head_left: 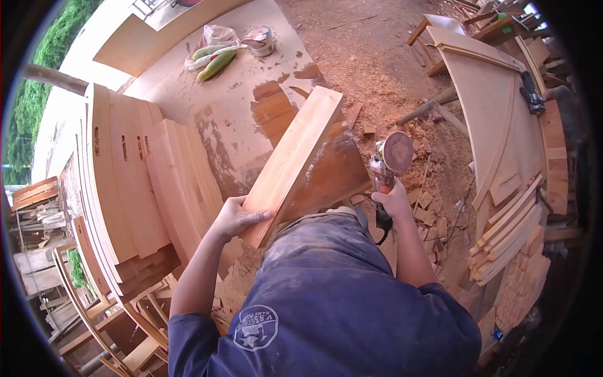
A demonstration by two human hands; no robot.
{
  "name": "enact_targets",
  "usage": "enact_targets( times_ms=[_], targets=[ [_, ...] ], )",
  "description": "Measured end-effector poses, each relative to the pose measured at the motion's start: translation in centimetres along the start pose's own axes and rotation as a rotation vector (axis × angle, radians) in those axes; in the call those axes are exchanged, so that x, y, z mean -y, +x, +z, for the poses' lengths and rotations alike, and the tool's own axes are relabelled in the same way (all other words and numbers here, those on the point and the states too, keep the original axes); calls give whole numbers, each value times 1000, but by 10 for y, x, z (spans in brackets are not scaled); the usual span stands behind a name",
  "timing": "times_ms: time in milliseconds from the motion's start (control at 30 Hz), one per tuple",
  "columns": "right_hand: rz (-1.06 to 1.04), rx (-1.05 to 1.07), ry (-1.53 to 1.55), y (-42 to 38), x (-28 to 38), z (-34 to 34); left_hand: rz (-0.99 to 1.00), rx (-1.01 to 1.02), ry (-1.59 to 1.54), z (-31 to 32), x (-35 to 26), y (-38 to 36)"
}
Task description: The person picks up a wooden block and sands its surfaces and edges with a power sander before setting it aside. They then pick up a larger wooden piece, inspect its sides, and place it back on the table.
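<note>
Pinching a board (296,162) by its near end with the left hand (239,217): thumb across the upper face, fingers hidden beneath. From that grip, running forward and rightward along the long axis, over the tabletop (242,85) and out to its right edge as seen from above; cannot tell of any contact between them. Nearest to the board, and touching it, the left hand; off to the right and apart from it, the right hand (394,198), wrapped around a grinder (380,174), with the disc (398,151) beside the board's far half. Toward the tabletop's far end, a bag (220,35), gourds (216,66) and a tub (260,43). Along the left edge, planks (181,176); beyond the right edge, shavings (358,63), strips (512,232) and a panel (480,107).
</note>
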State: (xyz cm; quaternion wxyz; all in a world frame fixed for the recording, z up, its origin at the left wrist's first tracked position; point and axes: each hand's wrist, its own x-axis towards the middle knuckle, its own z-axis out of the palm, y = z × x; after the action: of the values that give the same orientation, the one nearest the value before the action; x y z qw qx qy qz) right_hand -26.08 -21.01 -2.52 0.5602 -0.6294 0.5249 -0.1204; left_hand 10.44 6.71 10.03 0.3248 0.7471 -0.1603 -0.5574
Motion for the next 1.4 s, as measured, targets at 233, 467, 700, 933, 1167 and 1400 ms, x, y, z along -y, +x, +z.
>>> enact_targets(
  times_ms=[233,467,700,933,1167,1400],
  targets=[
    [145,-179,31,-50,-35,-34,106,163,404,23,5,86],
    [67,-250,191,-69,-23,-35,112,125,609,10,23,137],
    [-156,-217,291,-41,43,-16,460,-312,914,24,37,146],
    [-250,-267,385,9,132,47,751,257,236,175,-59,73],
    [-287,377,864,-4,185,4,481,574,-121,189,-80,72],
    [-115,460,1080,31,137,-11,254,687,-178,213,-77,82]
  ],
)
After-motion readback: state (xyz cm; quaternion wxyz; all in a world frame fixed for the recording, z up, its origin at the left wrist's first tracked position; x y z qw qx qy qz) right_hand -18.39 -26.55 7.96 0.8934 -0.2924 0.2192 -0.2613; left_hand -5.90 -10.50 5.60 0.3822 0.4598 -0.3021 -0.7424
